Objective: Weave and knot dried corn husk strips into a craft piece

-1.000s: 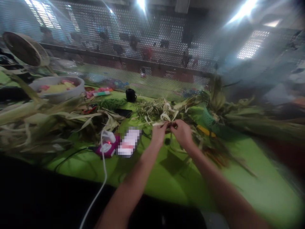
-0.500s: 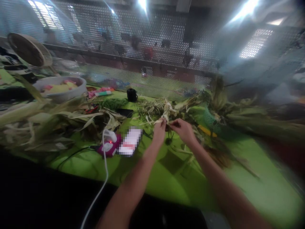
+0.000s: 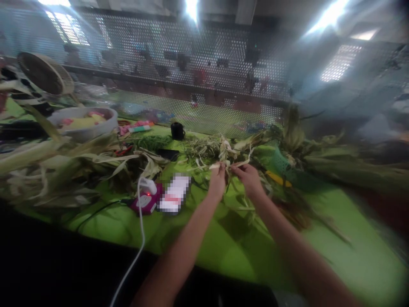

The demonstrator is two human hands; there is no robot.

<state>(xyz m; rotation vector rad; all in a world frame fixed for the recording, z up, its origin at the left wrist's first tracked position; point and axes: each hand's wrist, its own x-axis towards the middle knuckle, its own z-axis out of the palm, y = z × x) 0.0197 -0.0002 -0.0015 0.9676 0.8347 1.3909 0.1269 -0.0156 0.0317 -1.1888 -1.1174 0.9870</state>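
Observation:
Both of my hands meet over the green table [image 3: 243, 251], a little beyond its middle. My left hand [image 3: 217, 181] is closed, its fingertips pinching pale dried leaf strips [image 3: 223, 162]. My right hand [image 3: 249, 178] is closed on the same bundle of strips from the right side. The strips fan out above my fingers, and a few hang down between my hands. More loose dried leaves [image 3: 204, 149] lie just behind.
A heap of dried leaves [image 3: 64, 166] fills the left side, another [image 3: 335, 162] the right. A grey bowl [image 3: 83, 123], a black cup [image 3: 177, 130], a pink charger with white cable [image 3: 145, 200], a blurred-out phone [image 3: 174, 198] and a perforated screen [image 3: 191, 85] at the back.
My hands have shifted slightly away from me and come closer together on the strips. The view has tilted down a little.

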